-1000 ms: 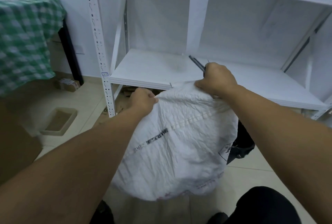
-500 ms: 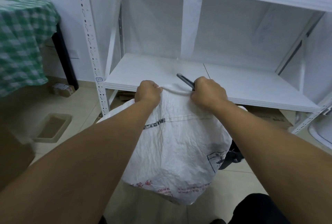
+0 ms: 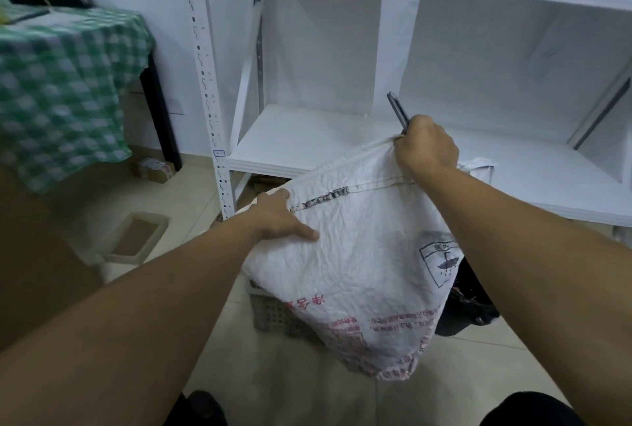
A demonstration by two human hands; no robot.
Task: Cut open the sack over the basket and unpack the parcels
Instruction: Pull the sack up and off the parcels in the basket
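Observation:
A white woven sack (image 3: pixel 359 254) with red and black print hangs tilted over a grey perforated basket (image 3: pixel 273 313), which shows only at its left side beneath the sack. My left hand (image 3: pixel 277 217) grips the sack's lower left corner by the stitched seam. My right hand (image 3: pixel 425 148) holds the raised top right corner of the sack together with a dark, thin cutting tool (image 3: pixel 398 111) that sticks up past my fist. No parcels show.
White metal shelving (image 3: pixel 307 142) stands right behind the sack. A table with a green checked cloth (image 3: pixel 61 83) is at the left. A shallow tray (image 3: pixel 136 237) and a small box (image 3: pixel 154 169) lie on the tiled floor. A black bag (image 3: pixel 468 299) sits right of the basket.
My hands have spread apart. The right one rose with its corner, the left one dropped lower on the seam, and the sack tipped so its printed end hangs down to the right.

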